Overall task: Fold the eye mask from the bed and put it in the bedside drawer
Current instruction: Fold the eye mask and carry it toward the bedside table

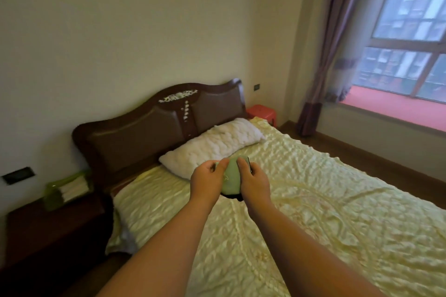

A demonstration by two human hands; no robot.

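the fold is in hand: left hand [207, 177] and right hand [254, 180] hold the green eye mask [232, 179] above the bed [325, 188], fingers closed on it; next, carry it to the bedside bench [55, 229], whose drawer is unseen.

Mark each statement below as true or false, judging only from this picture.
1. Both hands hold the pale green fabric eye mask. True: the left hand and right hand have it in their grip.
2. The eye mask lies flat on the white pillow. False: it is held above the cream quilted bedspread.
3. A red plastic stool stands beside the headboard. True.
4. The dark wooden bedside table is right of the bed. False: it is left.
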